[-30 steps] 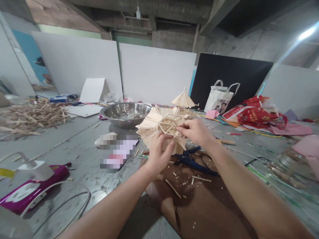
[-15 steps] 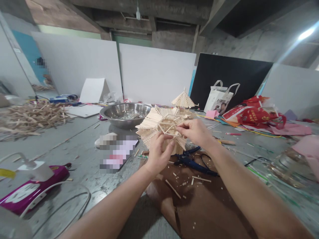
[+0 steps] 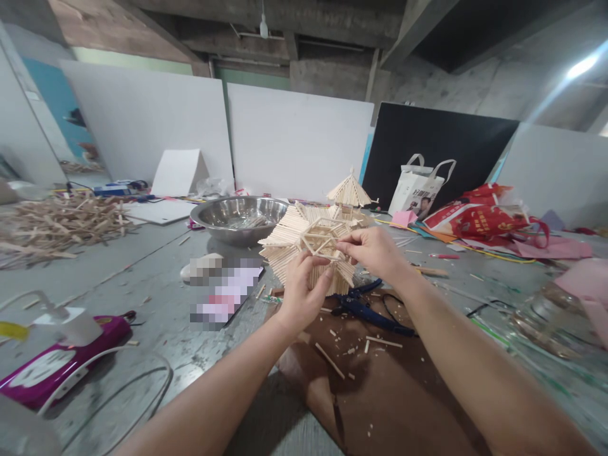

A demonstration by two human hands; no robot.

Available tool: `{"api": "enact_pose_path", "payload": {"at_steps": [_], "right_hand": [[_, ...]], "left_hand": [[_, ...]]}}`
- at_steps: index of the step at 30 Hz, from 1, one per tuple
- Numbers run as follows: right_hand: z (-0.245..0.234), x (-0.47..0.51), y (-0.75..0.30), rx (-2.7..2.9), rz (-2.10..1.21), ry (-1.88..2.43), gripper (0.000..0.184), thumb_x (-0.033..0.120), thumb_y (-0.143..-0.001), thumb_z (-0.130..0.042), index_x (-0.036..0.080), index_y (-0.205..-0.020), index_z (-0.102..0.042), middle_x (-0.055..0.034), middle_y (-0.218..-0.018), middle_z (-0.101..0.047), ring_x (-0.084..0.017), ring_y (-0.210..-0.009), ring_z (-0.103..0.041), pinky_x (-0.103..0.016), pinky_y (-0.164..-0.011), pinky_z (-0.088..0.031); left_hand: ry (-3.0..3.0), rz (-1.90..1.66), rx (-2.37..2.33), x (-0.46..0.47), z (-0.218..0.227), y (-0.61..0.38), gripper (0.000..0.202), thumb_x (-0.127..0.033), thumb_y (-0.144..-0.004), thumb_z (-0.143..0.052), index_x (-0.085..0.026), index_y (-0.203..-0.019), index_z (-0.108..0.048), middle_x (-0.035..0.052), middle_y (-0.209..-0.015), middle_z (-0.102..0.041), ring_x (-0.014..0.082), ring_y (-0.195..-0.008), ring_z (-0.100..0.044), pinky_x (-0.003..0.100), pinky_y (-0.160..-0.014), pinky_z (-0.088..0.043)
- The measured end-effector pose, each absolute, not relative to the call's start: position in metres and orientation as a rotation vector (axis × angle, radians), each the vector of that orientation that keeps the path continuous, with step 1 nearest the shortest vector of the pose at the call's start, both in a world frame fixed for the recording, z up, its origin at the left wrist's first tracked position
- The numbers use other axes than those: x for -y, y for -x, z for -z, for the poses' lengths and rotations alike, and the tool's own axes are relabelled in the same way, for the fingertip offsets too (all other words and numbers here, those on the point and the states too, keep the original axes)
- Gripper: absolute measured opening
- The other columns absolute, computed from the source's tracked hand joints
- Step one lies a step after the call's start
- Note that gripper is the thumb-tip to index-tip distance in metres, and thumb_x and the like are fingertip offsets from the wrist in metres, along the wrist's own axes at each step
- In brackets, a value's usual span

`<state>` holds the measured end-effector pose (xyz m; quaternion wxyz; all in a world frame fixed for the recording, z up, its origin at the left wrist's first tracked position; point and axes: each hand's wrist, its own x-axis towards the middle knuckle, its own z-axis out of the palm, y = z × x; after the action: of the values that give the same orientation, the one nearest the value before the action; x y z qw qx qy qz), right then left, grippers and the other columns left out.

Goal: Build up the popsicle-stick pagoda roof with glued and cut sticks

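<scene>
A hexagonal roof-like model of thin wooden sticks (image 3: 294, 237) is held up over the table in both hands. My left hand (image 3: 303, 291) grips its lower edge from below, fingers closed on it. My right hand (image 3: 373, 250) pinches a stick at the open centre frame of the model. Behind it stands a small pointed stick roof (image 3: 350, 189). Under my hands lies a brown sheet (image 3: 394, 392) strewn with short stick offcuts, with blue-handled cutters (image 3: 363, 309) on it.
A steel bowl (image 3: 237, 218) sits behind the model. A heap of wooden sticks (image 3: 57, 225) lies far left. A magenta device with a white cable (image 3: 52, 364) is near left. A white tote bag (image 3: 420, 187), red bags (image 3: 479, 218) and a glass jar (image 3: 546, 316) are at right.
</scene>
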<state>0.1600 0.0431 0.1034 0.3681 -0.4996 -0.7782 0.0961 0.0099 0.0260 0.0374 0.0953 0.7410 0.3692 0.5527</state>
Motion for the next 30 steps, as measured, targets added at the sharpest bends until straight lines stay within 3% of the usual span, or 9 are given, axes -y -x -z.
{"api": "enact_pose_path", "payload": {"at_steps": [10,17,23,30], "right_hand": [[-0.109,-0.038,-0.16,1.973,-0.167,1.248,0.022,0.032,-0.072,-0.05,0.017,-0.071,-0.065,0.0006,-0.052,-0.058,-0.008,-0.046,-0.05,-0.021,-0.049,-0.036],[-0.119,-0.037,-0.157,1.987,-0.058,1.224,0.023,0.029,-0.076,-0.044,0.017,-0.081,-0.064,0.0016,-0.052,-0.056,-0.008,-0.048,-0.048,-0.021,-0.052,-0.034],[-0.136,-0.036,-0.151,2.274,-0.112,1.395,0.03,0.03,-0.08,-0.037,0.015,-0.066,-0.059,0.0024,-0.041,-0.047,-0.008,-0.043,-0.045,-0.022,-0.05,-0.03],[-0.139,-0.041,-0.152,2.32,-0.276,1.452,0.025,0.03,-0.078,-0.038,0.016,-0.065,-0.054,0.0046,-0.041,-0.047,-0.007,-0.038,-0.048,-0.02,-0.048,-0.032]], "left_hand": [[-2.204,-1.636,-1.098,-0.025,-0.037,-0.01,0.012,-0.025,-0.076,-0.045,-0.018,-0.083,-0.052,0.0044,-0.089,-0.051,0.0166,-0.089,-0.047,0.032,-0.08,-0.036],[-2.213,-1.647,-1.098,-0.026,-0.037,-0.01,0.013,-0.025,-0.076,-0.045,-0.018,-0.083,-0.052,0.0048,-0.089,-0.051,0.0169,-0.09,-0.047,0.032,-0.08,-0.036],[-2.209,-1.638,-1.098,-0.026,-0.036,-0.009,0.013,-0.026,-0.076,-0.045,-0.018,-0.083,-0.052,0.005,-0.089,-0.051,0.0171,-0.089,-0.047,0.033,-0.08,-0.036],[-2.204,-1.637,-1.1,-0.026,-0.036,-0.01,0.013,-0.025,-0.076,-0.045,-0.018,-0.083,-0.052,0.0047,-0.088,-0.051,0.0167,-0.088,-0.047,0.032,-0.08,-0.036]]}}
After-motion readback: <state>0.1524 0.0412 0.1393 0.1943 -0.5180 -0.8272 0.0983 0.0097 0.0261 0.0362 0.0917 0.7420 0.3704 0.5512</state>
